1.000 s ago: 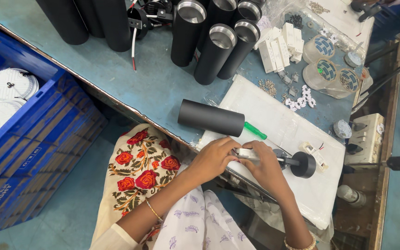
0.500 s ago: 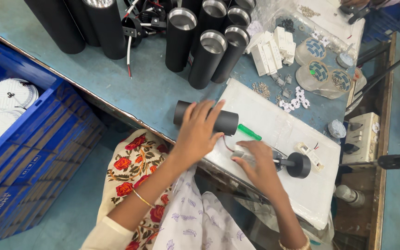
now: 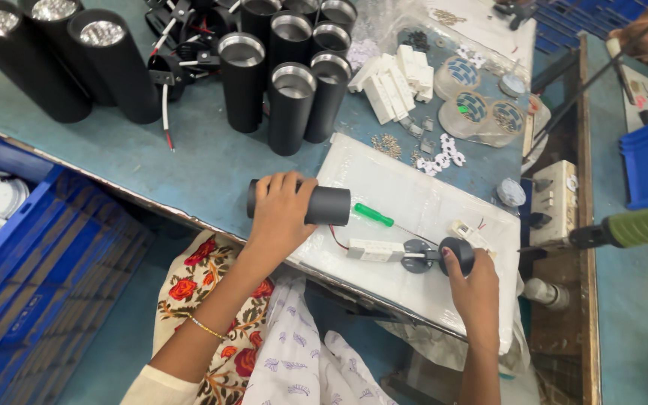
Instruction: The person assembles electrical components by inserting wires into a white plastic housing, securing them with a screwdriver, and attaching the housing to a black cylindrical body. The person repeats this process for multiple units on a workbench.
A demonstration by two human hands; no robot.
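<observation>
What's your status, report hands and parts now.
Left hand grips black cylinder housing, lying on white mat. Right hand touches round black cap. Green-handled screwdriver beside housing.

Matt black cylinder housing, glossy green plastic screwdriver handle — white padded mat

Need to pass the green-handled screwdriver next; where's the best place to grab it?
Grip the green handle, coming from above on its right side. It lies flat on the white mat, and its other end hides behind the black tube held by the left hand.
</observation>
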